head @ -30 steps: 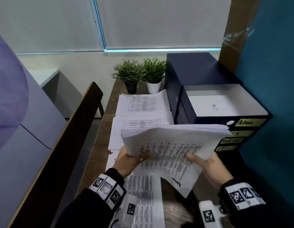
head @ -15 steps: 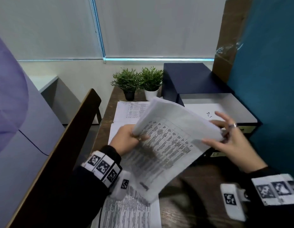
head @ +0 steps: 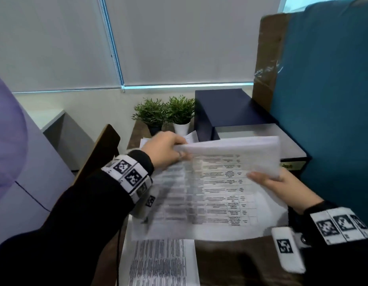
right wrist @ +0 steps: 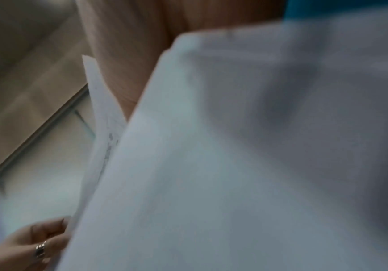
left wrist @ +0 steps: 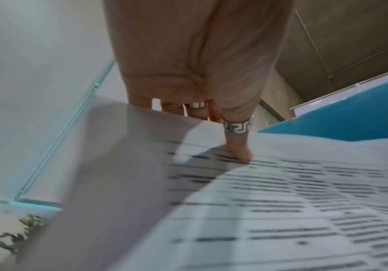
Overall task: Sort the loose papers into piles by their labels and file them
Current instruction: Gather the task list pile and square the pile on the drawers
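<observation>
My left hand (head: 165, 148) is gripping the left edge of a stack of papers (head: 220, 182), fingers curled over the top of the upper sheets and thumb pressing on the printed page beneath (the left wrist view shows my ringed thumb (left wrist: 238, 144) lying flat on the rows of print). I am holding the stack up in the air above the wooden desk (head: 230, 263), in front of the dark blue drawer cabinet (head: 226, 108). The upper part of the stack is lifting away from the lowest sheet, which is hanging down toward me with its table of text facing up; the print is too blurred to read. My right hand (head: 282, 187) is closing on the right side of the stack, thumb on top at the corner of the raised sheets, fingers underneath and hidden by the paper. The cabinet's top drawer (head: 290, 145) is standing open behind the stack, a yellow label (head: 290, 166) showing on its front. Another printed sheet (head: 160, 263) is lying flat on the desk, below the stack, and two small potted plants (head: 166, 114) are standing at the desk's far end, just left of the cabinet.
</observation>
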A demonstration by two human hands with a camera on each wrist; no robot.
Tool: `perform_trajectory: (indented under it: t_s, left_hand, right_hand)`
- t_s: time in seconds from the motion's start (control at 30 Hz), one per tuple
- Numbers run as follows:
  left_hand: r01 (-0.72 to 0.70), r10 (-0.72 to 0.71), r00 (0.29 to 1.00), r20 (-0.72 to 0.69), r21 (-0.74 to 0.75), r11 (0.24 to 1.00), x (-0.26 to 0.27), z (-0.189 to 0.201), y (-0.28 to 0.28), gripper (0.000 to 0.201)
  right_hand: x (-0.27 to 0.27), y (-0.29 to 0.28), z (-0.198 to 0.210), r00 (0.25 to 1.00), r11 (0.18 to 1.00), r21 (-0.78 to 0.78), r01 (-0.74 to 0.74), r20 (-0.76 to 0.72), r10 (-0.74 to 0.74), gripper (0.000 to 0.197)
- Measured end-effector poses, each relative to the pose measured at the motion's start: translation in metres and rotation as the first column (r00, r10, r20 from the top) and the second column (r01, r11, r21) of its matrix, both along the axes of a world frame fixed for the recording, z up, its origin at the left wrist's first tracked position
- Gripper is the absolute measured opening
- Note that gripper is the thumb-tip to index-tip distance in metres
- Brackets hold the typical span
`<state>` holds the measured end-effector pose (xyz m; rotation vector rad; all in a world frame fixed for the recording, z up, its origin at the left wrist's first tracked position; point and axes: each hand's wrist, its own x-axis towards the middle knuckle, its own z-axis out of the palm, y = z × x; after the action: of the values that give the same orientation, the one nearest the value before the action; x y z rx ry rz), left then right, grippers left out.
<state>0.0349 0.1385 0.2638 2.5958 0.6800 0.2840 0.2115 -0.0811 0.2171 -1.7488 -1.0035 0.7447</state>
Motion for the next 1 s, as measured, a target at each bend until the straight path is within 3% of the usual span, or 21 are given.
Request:
perform_trajectory:
  t_s: [0.1, 0.17, 0.27, 0.33, 0.5, 0.63, 0.83, 1.0]
  left_hand:
    - [-0.151, 0.156, 0.973, 0.171, -0.042, 0.988, 0.0, 0.009, 0.023, 0.012]
    - [-0.216, 0.227, 0.943, 0.245, -0.068, 0.974, 0.007, 0.013, 0.035, 0.008]
    - [-0.237, 0.273, 0.91, 0.312, -0.149, 0.96, 0.024, 0.008, 0.043, 0.01]
    - [-0.202, 0.261, 0.924, 0.28, -0.223, 0.954, 0.038, -0.003, 0.037, 0.012]
    - [-0.074, 0.125, 0.979, 0.163, -0.289, 0.954, 0.073, -0.038, -0.001, 0.008]
    - [0.0, 0.022, 0.997, 0.08, -0.258, 0.966, 0.092, -0.058, -0.024, 0.022]
    - [0.03, -0.004, 0.996, 0.093, -0.285, 0.958, 0.105, -0.065, -0.043, 0.05]
    - [0.121, -0.123, 0.992, -0.003, -0.155, 0.981, 0.115, -0.073, -0.052, 0.042]
  right_hand:
    - [0.01, -0.023, -0.011, 0.965, 0.977, 0.109, 0.181, -0.212, -0.155, 0.034]
    - [0.015, -0.036, -0.02, 0.924, 0.934, 0.169, 0.316, -0.279, -0.262, 0.047]
    - [0.017, -0.051, -0.027, 0.83, 0.83, 0.192, 0.523, -0.334, -0.446, 0.026]
    - [0.023, -0.06, -0.032, 0.756, 0.761, 0.155, 0.63, -0.35, -0.554, 0.017]
    - [0.035, -0.073, -0.049, 0.69, 0.736, 0.065, 0.674, -0.409, -0.596, 0.018]
    - [0.028, -0.073, -0.033, 0.684, 0.749, 0.032, 0.662, -0.433, -0.587, 0.017]
    - [0.028, -0.054, -0.002, 0.666, 0.719, 0.013, 0.695, -0.391, -0.636, 0.034]
    - [0.042, -0.015, -0.005, 0.675, 0.753, -0.039, 0.657, -0.414, -0.611, 0.032]
